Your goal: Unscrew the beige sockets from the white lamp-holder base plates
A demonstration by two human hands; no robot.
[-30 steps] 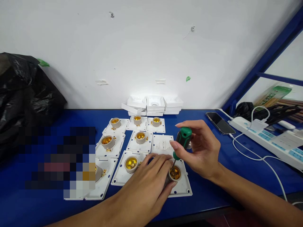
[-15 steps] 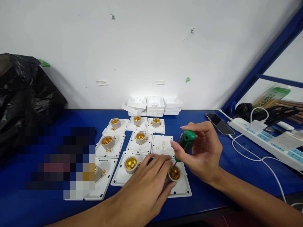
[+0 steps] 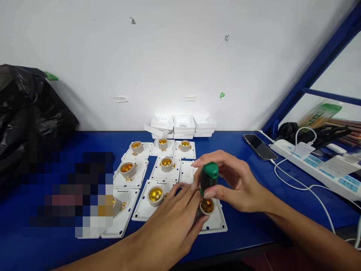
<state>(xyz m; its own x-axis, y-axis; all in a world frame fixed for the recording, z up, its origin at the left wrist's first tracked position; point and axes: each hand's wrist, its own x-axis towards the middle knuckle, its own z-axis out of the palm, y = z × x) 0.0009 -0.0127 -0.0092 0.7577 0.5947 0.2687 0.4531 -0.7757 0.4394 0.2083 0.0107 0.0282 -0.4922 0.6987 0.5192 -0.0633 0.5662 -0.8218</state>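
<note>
My right hand (image 3: 234, 184) grips a screwdriver (image 3: 209, 178) by its green and black handle. The tool stands nearly upright, its lower end at a lamp socket (image 3: 207, 206) with a brass-coloured inside. That socket sits on a white square plate (image 3: 217, 224) at the front right. With thumb and fingers around the socket's left side, my left hand (image 3: 177, 218) is closed on it; part of the socket and plate is hidden underneath. Just left is another lamp socket (image 3: 155, 195) on its own plate. Behind my right hand a white plate (image 3: 186, 171) shows no socket.
Several more plates with sockets (image 3: 167, 164) lie in rows on the blue table (image 3: 239, 241). White box covers (image 3: 183, 128) are stacked by the wall. A phone (image 3: 260, 146), cables and a power strip (image 3: 310, 160) lie right; a black bag (image 3: 31, 101) stands left, above a pixelated patch.
My right hand has moved left, bringing the screwdriver from a slant to nearly upright over the socket. My left hand stays around the socket. The view has shifted slightly.
</note>
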